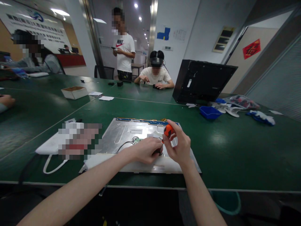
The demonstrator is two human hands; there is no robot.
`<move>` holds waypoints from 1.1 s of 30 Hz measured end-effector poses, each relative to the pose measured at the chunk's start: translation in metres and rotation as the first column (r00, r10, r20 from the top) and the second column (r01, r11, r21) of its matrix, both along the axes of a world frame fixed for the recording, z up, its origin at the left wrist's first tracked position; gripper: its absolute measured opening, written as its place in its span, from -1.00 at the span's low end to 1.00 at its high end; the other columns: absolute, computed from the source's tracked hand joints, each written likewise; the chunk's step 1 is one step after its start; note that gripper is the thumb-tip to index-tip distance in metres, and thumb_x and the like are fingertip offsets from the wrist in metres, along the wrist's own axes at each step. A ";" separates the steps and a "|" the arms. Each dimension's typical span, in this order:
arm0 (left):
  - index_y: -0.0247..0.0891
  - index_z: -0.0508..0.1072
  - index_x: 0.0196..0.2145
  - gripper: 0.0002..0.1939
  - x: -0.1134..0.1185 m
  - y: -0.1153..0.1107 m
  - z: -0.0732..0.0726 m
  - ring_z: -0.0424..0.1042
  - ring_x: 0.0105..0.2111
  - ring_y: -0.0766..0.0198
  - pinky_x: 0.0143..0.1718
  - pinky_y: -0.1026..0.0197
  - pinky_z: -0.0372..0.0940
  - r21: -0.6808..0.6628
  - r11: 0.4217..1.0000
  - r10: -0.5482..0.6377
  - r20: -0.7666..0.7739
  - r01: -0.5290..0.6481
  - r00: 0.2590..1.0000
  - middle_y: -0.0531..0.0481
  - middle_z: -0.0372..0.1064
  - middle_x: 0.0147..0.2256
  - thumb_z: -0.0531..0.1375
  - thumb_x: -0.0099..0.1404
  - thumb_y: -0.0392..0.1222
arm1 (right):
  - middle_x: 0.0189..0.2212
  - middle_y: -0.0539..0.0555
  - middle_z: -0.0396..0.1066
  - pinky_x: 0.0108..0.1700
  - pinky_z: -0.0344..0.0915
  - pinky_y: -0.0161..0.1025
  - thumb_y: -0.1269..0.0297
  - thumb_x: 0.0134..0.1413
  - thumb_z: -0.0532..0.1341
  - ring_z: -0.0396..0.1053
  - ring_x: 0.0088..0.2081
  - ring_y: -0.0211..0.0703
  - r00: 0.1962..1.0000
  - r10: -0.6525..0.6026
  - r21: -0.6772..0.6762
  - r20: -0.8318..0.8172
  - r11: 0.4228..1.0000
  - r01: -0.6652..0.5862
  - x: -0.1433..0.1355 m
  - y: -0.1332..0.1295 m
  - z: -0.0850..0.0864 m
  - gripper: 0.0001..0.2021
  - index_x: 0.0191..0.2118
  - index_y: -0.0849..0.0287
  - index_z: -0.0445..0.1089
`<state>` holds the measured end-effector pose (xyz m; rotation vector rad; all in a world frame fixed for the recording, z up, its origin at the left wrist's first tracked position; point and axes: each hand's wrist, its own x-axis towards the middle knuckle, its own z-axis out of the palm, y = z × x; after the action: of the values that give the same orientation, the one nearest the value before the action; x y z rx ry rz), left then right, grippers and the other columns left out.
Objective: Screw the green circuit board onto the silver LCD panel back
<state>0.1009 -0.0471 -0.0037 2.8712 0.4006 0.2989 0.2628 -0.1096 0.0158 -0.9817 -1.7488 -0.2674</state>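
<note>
A flat silver display panel (122, 133) lies on the green table in front of me, with a blue circuit strip (141, 121) along its far edge. My right hand (180, 144) is closed on the orange-and-black handle of a screwdriver (168, 130), its shaft slanting down toward the panel. Over the panel's middle, my left hand (150, 149) has its fingers closed at the screwdriver's lower end, around a dark piece I cannot make out. A small green board (137, 141) with a black cable shows beside that hand. The screwdriver's tip is hidden.
On the left are a white device (58, 139) with a cable and a blurred-out item. Farther off stand a white box (74, 92), a black monitor (204, 81) and a blue tray (210, 112). A glove (261, 117) lies right. Other people are around the table.
</note>
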 end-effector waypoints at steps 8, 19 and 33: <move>-0.28 0.40 -0.23 -0.79 0.000 0.001 -0.001 0.40 -0.29 0.10 -0.25 0.12 0.29 -0.005 1.000 -0.006 0.010 0.007 1.000 -0.10 0.43 -0.27 0.16 0.12 -0.35 | -0.27 0.02 0.43 -0.47 0.33 -0.29 0.35 0.18 0.15 0.30 -0.51 -0.30 1.000 -0.005 0.005 0.003 1.000 0.005 0.000 0.000 0.000 -0.51 0.22 0.07 0.15; -0.29 0.38 -0.30 -0.90 0.000 0.000 0.000 0.38 -0.33 0.12 -0.31 0.13 0.26 0.018 1.000 -0.001 0.013 0.000 1.000 -0.10 0.41 -0.32 0.15 0.17 -0.33 | -0.28 0.02 0.43 -0.47 0.31 -0.30 0.37 0.16 0.16 0.29 -0.53 -0.32 1.000 -0.020 -0.005 0.015 1.000 0.021 0.000 0.000 -0.001 -0.52 0.20 0.08 0.17; -0.27 0.38 -0.29 -0.88 0.000 0.001 -0.002 0.39 -0.30 0.10 -0.26 0.11 0.29 -0.006 1.000 -0.003 0.009 0.003 1.000 -0.11 0.41 -0.29 0.16 0.16 -0.34 | -0.33 -0.01 0.41 -0.51 0.29 -0.34 0.31 0.15 0.22 0.27 -0.54 -0.33 1.000 -0.022 -0.021 -0.018 1.000 0.021 0.000 0.003 -0.002 -0.57 0.12 0.09 0.19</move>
<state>0.1005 -0.0460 -0.0057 2.8637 0.3941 0.3101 0.2625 -0.1061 0.0139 -1.0152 -1.7282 -0.2536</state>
